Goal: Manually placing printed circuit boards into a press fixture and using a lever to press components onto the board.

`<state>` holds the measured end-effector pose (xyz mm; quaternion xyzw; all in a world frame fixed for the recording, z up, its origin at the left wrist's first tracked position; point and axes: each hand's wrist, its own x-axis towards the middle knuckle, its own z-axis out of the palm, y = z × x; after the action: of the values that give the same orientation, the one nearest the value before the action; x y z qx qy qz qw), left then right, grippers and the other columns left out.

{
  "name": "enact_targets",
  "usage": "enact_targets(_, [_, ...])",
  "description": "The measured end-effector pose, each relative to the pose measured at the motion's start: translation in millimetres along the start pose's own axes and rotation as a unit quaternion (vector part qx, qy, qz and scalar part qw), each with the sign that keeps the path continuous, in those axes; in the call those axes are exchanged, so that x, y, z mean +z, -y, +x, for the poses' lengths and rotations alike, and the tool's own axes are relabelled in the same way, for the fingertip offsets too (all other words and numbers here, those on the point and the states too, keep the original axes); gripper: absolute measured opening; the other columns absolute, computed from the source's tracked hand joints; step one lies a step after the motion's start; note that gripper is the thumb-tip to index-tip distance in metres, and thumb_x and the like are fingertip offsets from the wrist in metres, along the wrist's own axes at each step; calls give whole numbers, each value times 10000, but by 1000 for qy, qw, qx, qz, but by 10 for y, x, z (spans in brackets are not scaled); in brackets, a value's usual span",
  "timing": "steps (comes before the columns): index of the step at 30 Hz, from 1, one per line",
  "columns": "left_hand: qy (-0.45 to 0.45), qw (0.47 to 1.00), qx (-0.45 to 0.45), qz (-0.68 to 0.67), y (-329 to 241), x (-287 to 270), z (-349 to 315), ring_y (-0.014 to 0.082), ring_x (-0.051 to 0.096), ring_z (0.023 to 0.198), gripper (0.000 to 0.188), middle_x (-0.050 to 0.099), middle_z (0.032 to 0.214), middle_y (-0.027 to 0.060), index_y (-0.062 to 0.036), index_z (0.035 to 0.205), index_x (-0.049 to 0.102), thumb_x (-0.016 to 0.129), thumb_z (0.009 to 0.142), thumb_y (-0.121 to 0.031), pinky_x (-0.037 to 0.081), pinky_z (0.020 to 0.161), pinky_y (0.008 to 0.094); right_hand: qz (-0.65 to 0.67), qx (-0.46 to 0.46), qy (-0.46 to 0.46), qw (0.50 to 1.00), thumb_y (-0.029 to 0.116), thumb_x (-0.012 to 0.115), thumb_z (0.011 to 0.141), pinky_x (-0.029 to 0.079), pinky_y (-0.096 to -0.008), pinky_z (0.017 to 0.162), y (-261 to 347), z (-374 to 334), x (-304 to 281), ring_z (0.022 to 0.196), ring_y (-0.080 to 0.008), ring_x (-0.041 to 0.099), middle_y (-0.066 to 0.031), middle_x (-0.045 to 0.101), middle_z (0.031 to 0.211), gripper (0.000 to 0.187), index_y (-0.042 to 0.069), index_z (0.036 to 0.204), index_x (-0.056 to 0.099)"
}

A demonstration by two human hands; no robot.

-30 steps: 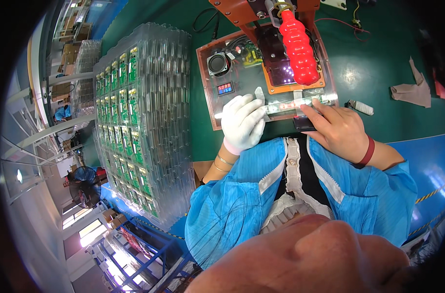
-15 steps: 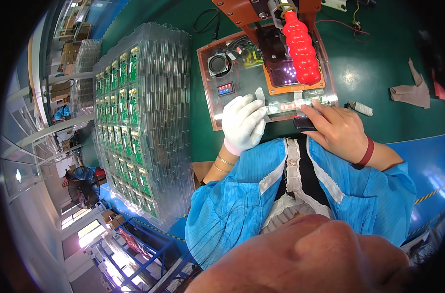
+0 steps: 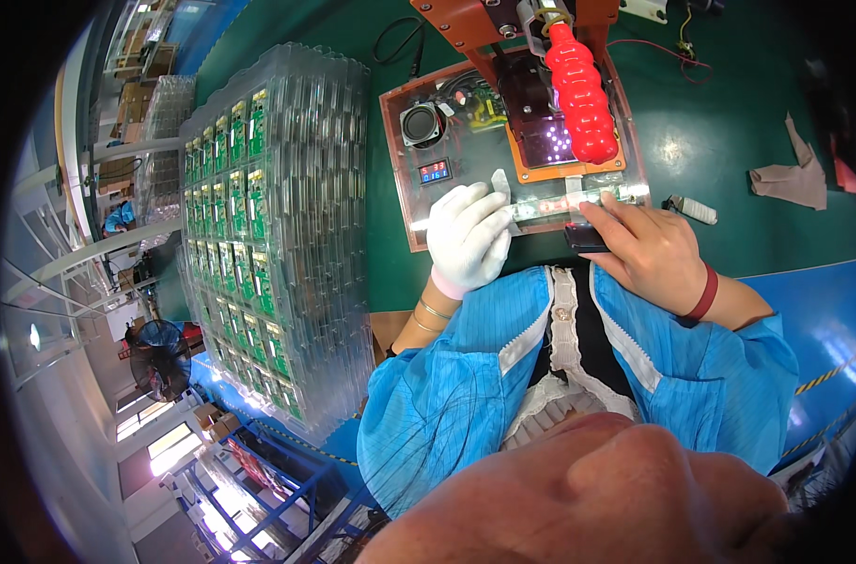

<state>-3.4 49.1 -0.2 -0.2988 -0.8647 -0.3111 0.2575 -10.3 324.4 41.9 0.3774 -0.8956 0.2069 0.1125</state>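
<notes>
My left hand [image 3: 468, 235], in a white knit glove, rests at the front left of a clear-topped test box [image 3: 404, 202]. Its fingers lie side by side, slightly bent, at the left end of a clear strip [image 3: 531, 206] running along the box's front; the thumb is hard to make out. My bare right hand [image 3: 649, 249] reaches in from the right with fingers apart, fingertips touching the strip's right part. Between its index finger and thumb sits a small black block [image 3: 584, 238] at the box's front edge; whether I grip it does not show.
Above the box stands an orange press frame [image 3: 466, 23] with a red ribbed handle [image 3: 583, 94]. A tall stack of clear trays [image 3: 320, 235] with green circuit boards rises on the left. A white roll [image 3: 693, 209] and a beige cloth [image 3: 794, 179] lie on the right.
Both hands keep the same place and pose. The reading on the box's small red and blue display differs, and the red handle has shifted very slightly.
</notes>
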Motion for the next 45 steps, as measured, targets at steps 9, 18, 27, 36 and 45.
enact_targets(9, [-3,1000,-2,8,-17,4,13,341,656,961,231,716,1036,126,-19,914,693,690,684,-32,511,885,428,-2,13,6,1000,264,788,783,554,-306,680,5,-7,0,761,-225,691,-142,678,1101,546,77,1269,621])
enact_targets(18, [-7,1000,0,23,0,3,-17,338,655,957,229,712,1028,122,-17,902,693,689,673,-22,514,881,426,5,14,14,1000,259,793,781,556,-314,698,31,-7,22,787,-226,694,-136,683,1107,560,71,1278,616])
enact_targets(27, [-4,1000,2,18,-6,5,-4,339,656,960,236,711,1036,122,-16,907,693,691,670,-8,520,880,425,2,13,6,1000,251,791,787,552,-310,692,23,2,12,778,-228,689,-133,684,1091,549,65,1273,616])
enact_targets(36, [6,1000,-6,29,-41,0,-1,340,661,992,218,714,1068,123,-22,910,696,695,693,-15,523,894,420,22,20,-11,999,233,793,788,551,-307,695,0,-21,20,775,-235,690,-135,687,1080,535,62,1265,618])
enact_targets(45, [1,999,-11,53,-37,-1,0,330,656,1023,205,711,1065,99,-42,917,690,715,717,-80,515,902,425,217,81,-52,971,207,793,796,541,-293,675,-114,-51,96,754,-214,664,-125,691,1049,551,50,1288,601])
